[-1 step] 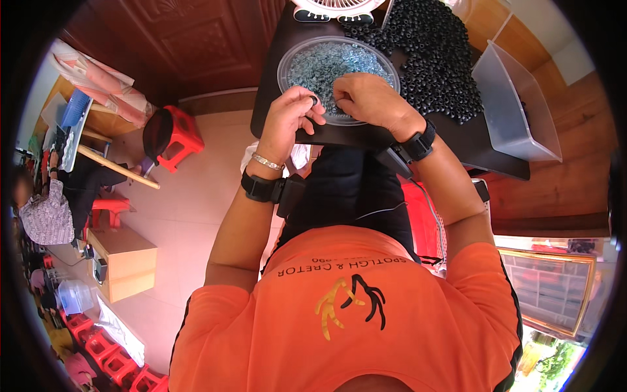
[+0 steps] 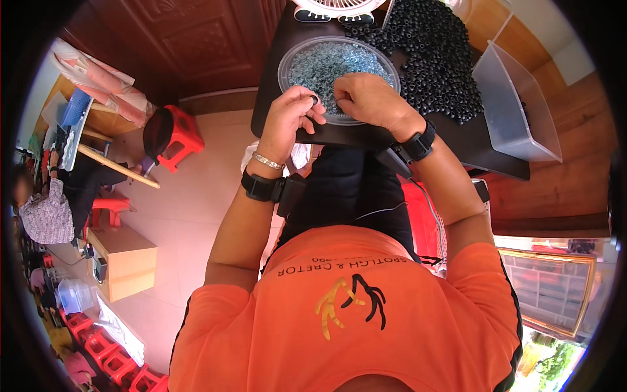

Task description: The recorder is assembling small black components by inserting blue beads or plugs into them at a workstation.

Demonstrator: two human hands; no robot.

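From my remote seat I watch a dark counter (image 2: 483,147) bearing a broad heap of glossy black ring-shaped beads (image 2: 441,65). At the counter's right end, beside the heap, is a translucent plastic bin (image 2: 506,98). Left of the heap sits a round clear tub (image 2: 283,68) spread with pale blue, see-through pieces (image 2: 323,62). The right hand (image 2: 372,98) curls over the tub's near side, fingertips hidden; I cannot tell what it grips. The left hand (image 2: 287,117), near the tub's front-left rim, pinches a small black bead (image 2: 314,100) at its fingertips.
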